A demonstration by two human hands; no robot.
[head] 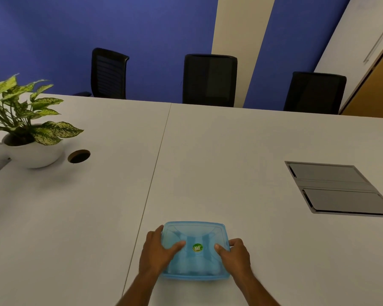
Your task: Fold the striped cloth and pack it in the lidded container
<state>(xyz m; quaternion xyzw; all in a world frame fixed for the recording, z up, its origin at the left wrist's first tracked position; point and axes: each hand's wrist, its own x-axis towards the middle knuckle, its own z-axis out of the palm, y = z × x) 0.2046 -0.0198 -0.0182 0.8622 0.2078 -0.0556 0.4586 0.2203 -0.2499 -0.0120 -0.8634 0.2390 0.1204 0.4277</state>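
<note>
Fingers of both hands clasp blue container | lid on (sticker centred) | white table

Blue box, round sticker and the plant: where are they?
Blue box (194, 268): head view, on the see-through lid near the front edge.
Round sticker (197, 248): head view, its green middle.
Plant (53, 130): head view, a big speckled leaf.

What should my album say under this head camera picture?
Both hands press the blue lidded container on the white table.
</note>
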